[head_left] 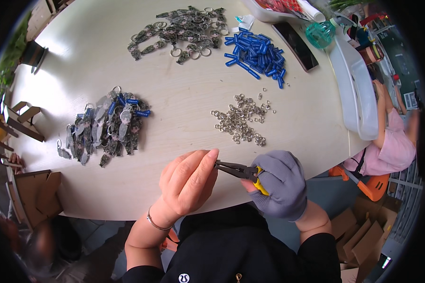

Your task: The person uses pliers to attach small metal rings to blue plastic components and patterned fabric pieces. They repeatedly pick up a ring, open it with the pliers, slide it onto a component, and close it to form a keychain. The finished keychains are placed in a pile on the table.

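1. We see a pale, round-edged table (184,108) filling most of the view, its near edge curving just in front of the person's dark top.
2. The left hand (186,181), bare with a thin bracelet at the wrist, has its fingertips pinched together at the tip of the pliers (238,170); whatever they pinch is too small for us to tell.
3. The right hand (278,184), in a grey glove, is clenched around the yellow handles of the pliers, which lie level above the table's near edge.
4. Just beyond the hands lies a loose heap of small metal rings (241,120).
5. Farther back sit a heap of blue tags (257,54) and a pile of camouflage-patterned keychains (184,28).
6. A second pile of keychains with blue tags attached (106,127) lies to the left.
7. At the far right edge we see a dark phone (295,45), a teal bottle (320,34) and a white tray (356,89).
8. Around the table, cardboard boxes (363,231) stand on the floor at right, wooden pieces (21,120) at left, and another person in pink (392,141) sits at right.
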`<state>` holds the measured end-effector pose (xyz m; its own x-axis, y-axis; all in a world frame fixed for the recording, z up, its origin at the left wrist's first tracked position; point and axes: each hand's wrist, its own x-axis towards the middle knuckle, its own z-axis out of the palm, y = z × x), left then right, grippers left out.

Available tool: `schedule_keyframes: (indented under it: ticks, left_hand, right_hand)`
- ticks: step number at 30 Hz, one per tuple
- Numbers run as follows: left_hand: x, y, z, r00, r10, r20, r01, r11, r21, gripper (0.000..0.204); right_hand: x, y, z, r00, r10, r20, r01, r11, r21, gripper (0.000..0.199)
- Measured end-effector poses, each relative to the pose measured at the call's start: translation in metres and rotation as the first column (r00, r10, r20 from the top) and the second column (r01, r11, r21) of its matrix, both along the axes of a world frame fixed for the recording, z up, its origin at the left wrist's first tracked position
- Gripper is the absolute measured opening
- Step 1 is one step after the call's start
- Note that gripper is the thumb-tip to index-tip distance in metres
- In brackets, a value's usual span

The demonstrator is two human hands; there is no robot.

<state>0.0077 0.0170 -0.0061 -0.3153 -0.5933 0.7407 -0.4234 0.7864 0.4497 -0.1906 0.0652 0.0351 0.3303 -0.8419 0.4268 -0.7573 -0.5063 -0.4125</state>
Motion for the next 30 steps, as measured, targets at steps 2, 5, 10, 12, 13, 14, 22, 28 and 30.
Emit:
schedule_keyframes:
  ticks: [2, 5, 10, 12, 13, 14, 22, 28, 30]
  left_hand:
    - [0.000, -0.001, 0.000, 1.000, 0.006, -0.001, -0.006, 1.000, -0.017, 0.040]
    - [0.000, -0.002, 0.000, 1.000, 0.024, 0.004, -0.023, 0.999, -0.049, 0.046]
    - [0.000, -0.002, 0.000, 0.998, 0.056, 0.029, -0.053, 0.996, -0.070, 0.045]
    - [0.000, -0.002, 0.000, 0.997, 0.066, 0.040, -0.062, 0.995, -0.082, 0.044]
    - [0.000, -0.002, 0.000, 0.996, 0.073, 0.047, -0.069, 0.994, -0.089, 0.043]
    - [0.001, -0.002, 0.000, 0.996, 0.075, 0.049, -0.070, 0.993, -0.090, 0.043]
    - [0.000, -0.002, 0.001, 0.998, 0.055, 0.042, -0.052, 0.995, -0.090, 0.042]
    - [-0.001, -0.003, -0.001, 0.999, 0.046, 0.018, -0.044, 0.994, -0.098, 0.044]
    - [-0.001, -0.003, -0.002, 0.998, 0.056, 0.019, -0.053, 0.994, -0.100, 0.044]
  right_hand:
    - [0.000, 0.001, -0.004, 1.000, 0.003, 0.021, -0.003, 1.000, 0.003, 0.024]
    - [-0.001, 0.000, -0.007, 0.999, 0.013, 0.039, -0.013, 1.000, 0.007, 0.024]
    - [0.002, 0.000, -0.002, 0.997, -0.038, -0.070, 0.035, 0.999, -0.041, 0.025]
    - [0.003, 0.002, -0.001, 0.993, -0.056, -0.099, 0.051, 0.997, -0.057, 0.026]
    - [0.004, 0.002, -0.001, 0.992, -0.063, -0.113, 0.056, 0.996, -0.065, 0.026]
    - [0.004, 0.002, 0.000, 0.993, -0.058, -0.102, 0.052, 0.997, -0.056, 0.026]
    - [-0.001, 0.001, 0.003, 0.996, -0.021, -0.083, 0.016, 0.998, -0.055, 0.026]
    - [-0.001, 0.002, 0.007, 0.992, -0.010, -0.129, 0.001, 0.998, -0.067, 0.026]
    - [-0.002, 0.002, 0.012, 0.994, 0.015, -0.104, -0.014, 1.000, 0.013, 0.026]
